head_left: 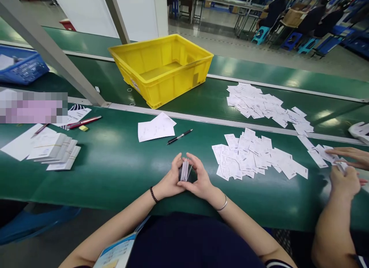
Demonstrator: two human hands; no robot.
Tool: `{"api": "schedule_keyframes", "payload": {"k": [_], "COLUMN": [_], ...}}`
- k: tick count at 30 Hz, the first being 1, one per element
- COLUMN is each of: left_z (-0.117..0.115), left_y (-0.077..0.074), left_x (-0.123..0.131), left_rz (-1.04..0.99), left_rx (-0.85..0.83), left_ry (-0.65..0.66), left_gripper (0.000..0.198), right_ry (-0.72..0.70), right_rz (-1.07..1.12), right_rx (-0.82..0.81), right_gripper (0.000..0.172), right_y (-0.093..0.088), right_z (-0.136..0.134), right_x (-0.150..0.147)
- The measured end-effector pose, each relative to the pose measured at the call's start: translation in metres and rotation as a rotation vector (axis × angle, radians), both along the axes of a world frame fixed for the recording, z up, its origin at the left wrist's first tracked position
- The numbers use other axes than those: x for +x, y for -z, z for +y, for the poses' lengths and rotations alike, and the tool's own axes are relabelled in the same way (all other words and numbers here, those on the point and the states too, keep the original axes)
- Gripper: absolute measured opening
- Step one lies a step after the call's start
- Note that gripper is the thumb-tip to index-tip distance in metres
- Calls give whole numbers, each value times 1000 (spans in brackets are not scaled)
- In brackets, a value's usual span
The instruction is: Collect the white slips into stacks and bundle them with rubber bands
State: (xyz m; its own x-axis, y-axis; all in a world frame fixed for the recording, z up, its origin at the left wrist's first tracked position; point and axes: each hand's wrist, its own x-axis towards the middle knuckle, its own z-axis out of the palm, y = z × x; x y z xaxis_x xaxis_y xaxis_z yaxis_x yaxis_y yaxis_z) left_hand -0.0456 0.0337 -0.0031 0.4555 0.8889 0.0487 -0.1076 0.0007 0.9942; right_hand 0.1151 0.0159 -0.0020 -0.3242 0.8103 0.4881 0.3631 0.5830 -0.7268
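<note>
Between my two hands, just above the green table (115, 172), stands a small stack of white paper cards (185, 170) on edge. My left hand (172, 178) cups it from the left, fingers curled round its far side. From the right, my right hand (200, 179) presses against the same stack with fingertips and thumb. A loose pile of white cards (245, 154) with small print lies to the right of my hands. Beyond my fingers are a black pen (179, 137) and two white sheets (155, 127) with faint writing.
A yellow bin (170, 77) stands across the metal strip, beside another card pile (259, 100). Banded card stacks (57, 150), a red pen (85, 122) and a blue basket (24, 66) are left. At right, a co-worker's hands (346, 179) hold cards. A metal post (54, 49) slants at left.
</note>
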Motion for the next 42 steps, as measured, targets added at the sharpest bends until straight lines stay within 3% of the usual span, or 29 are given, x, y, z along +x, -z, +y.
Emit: {"api": "schedule_keyframes", "payload": {"k": [3, 8, 14, 21, 31, 33, 37, 42], "left_z": [1, 3, 4, 4, 3, 3, 4, 5], "left_y": [5, 15, 11, 13, 16, 17, 16, 15], "left_x": [-1, -4, -6, -5, -5, -5, -4, -4], "left_rz": [67, 211, 270, 261, 267, 276, 248, 223], "left_rx": [95, 263, 152, 220, 269, 292, 239, 219], "left_ry": [56, 176, 176, 168, 194, 201, 177, 175], "left_gripper": [108, 119, 109, 114, 117, 117, 119, 122], "right_ry": [-12, -87, -87, -53, -78, -75, -80, -95], "right_rz": [21, -18, 8, -33, -38, -61, -29, -93], "right_rx": [36, 66, 138, 97, 111, 114, 87, 85], "right_gripper": [81, 52, 50, 37, 55, 52, 58, 46], "right_y": [5, -2, -5, -1, -1, 0, 1, -2], "right_z": [3, 4, 3, 2, 4, 4, 3, 5], "right_x": [4, 8, 9, 8, 8, 8, 6, 4]}}
